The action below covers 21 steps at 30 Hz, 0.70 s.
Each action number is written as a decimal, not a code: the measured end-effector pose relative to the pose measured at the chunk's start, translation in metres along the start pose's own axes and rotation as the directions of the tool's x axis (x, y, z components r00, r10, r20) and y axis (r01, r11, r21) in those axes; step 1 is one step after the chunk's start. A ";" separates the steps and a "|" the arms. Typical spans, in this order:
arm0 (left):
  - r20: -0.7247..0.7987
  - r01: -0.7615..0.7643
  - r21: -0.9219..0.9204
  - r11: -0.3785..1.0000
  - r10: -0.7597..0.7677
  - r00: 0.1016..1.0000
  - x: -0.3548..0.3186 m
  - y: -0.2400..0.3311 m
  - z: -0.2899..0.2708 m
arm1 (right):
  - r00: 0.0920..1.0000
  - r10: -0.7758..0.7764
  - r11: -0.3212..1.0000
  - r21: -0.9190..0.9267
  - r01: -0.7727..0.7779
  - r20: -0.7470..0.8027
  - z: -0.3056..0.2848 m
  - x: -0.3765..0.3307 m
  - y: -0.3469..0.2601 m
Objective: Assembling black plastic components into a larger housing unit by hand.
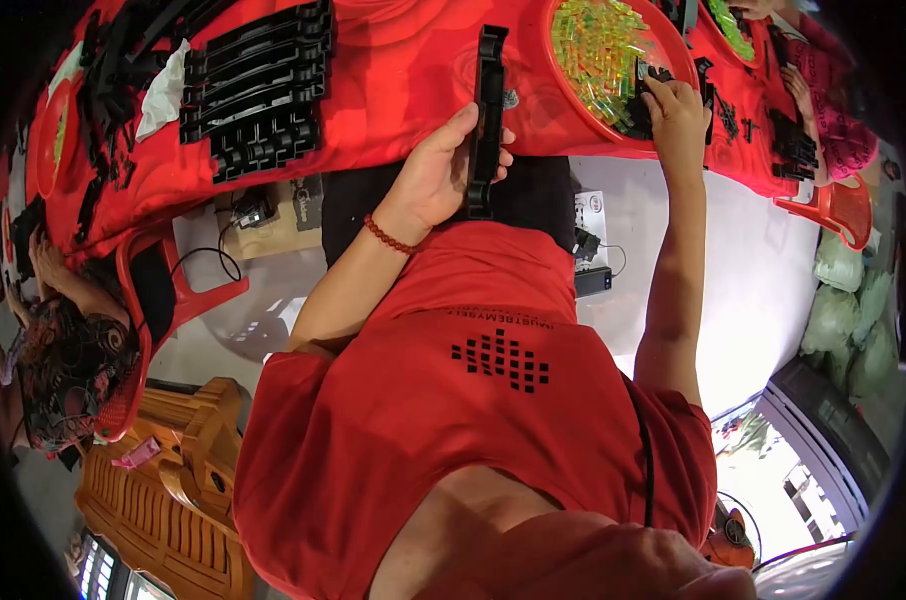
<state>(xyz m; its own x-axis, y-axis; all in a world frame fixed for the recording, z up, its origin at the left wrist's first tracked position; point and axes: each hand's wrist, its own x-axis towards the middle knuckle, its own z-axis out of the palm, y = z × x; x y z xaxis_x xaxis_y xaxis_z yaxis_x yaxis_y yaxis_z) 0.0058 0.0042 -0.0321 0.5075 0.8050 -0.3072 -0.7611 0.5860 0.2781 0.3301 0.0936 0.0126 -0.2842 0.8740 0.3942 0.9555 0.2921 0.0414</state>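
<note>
My left hand point(435, 175) is wrapped round a long black plastic strip point(489, 110) with hooked ends, held upright above the table's near edge. My right hand point(678, 115) reaches to the right side of a round red tray point(573, 106). Its fingers are bent down among small black plastic parts point(641, 95) there; what they pinch, if anything, is hidden. Many small clear yellow-green pieces point(598, 55) fill most of the tray.
On the red tablecloth point(403, 60), a stack of similar black strips point(258, 75) lies left, beside a white tissue point(163, 95). More black parts point(730, 120) lie right. Other people sit at both sides. A red chair point(173, 290) and a wooden bench point(163, 480) stand left.
</note>
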 end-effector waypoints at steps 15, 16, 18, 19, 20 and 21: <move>-0.007 0.006 -0.002 1.000 -0.006 1.000 0.001 -0.001 -0.002 | 0.837 0.516 0.475 0.754 -0.454 0.179 0.003 -0.008 0.032; -0.009 0.007 -0.002 1.000 -0.007 1.000 0.002 -0.001 -0.002 | 0.780 0.545 0.239 0.835 -0.496 0.307 0.000 -0.007 0.031; 0.011 0.011 -0.020 1.000 -0.011 1.000 0.002 -0.001 -0.001 | 0.756 0.542 0.083 0.872 -0.483 0.367 0.001 -0.008 0.033; 0.010 0.010 -0.019 1.000 -0.010 1.000 0.002 -0.001 -0.001 | 0.736 0.529 -0.075 0.887 -0.455 0.422 0.000 -0.007 0.032; 0.009 0.019 -0.016 1.000 -0.018 1.000 0.001 -0.001 -0.001 | 0.737 0.527 -0.077 0.887 -0.455 0.424 -0.002 -0.007 0.029; 0.006 0.027 -0.013 1.000 -0.027 1.000 0.001 -0.001 -0.001 | 0.716 0.510 -0.148 0.869 -0.473 0.476 -0.004 -0.008 0.026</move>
<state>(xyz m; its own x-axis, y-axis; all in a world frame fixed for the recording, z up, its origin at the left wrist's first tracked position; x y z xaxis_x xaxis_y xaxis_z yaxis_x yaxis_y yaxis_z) 0.0067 0.0043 -0.0333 0.5306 0.7893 -0.3091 -0.7523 0.6065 0.2575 0.3572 0.0927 0.0144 0.2457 0.9600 -0.1339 -0.0757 -0.1187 -0.9900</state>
